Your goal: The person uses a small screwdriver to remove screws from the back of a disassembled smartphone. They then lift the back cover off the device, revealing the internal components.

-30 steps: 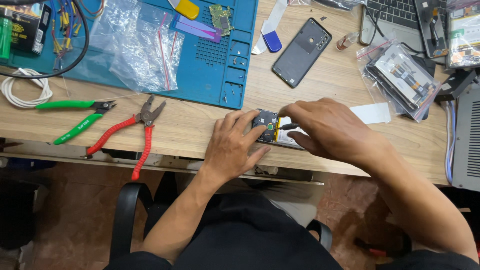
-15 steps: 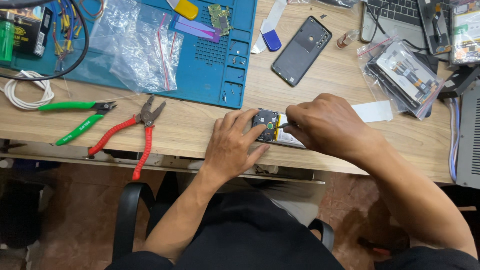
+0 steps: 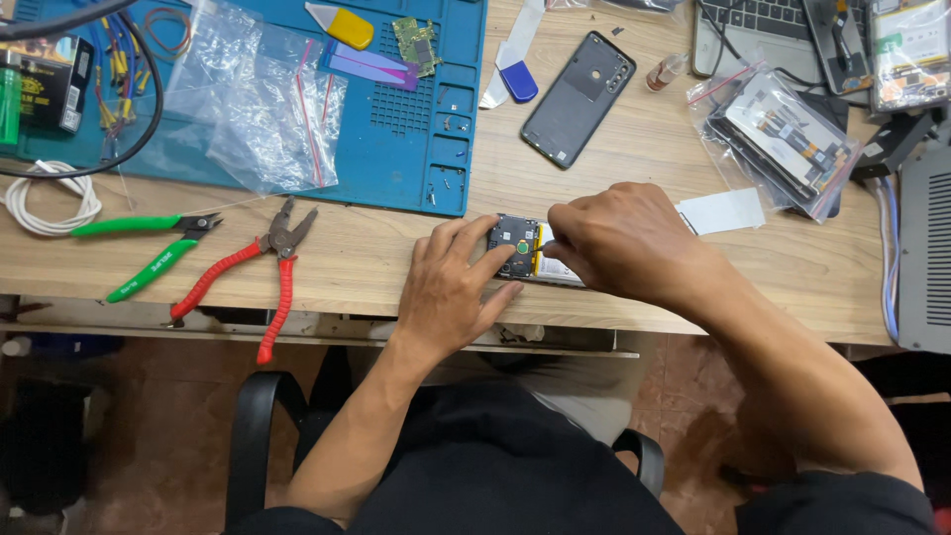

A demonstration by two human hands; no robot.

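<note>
Head view shows my left hand (image 3: 451,292) fingers pressing the open phone (image 3: 525,248) at the table's (image 3: 396,258) near edge mid-frame, right hand (image 3: 624,243) fingers pinched together on it, so a slip might knock it off.

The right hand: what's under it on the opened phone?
The right hand covers most of the opened phone. Only the phone's dark upper end and a yellowish strip show, steadied by the left hand. The rest is hidden.
</note>
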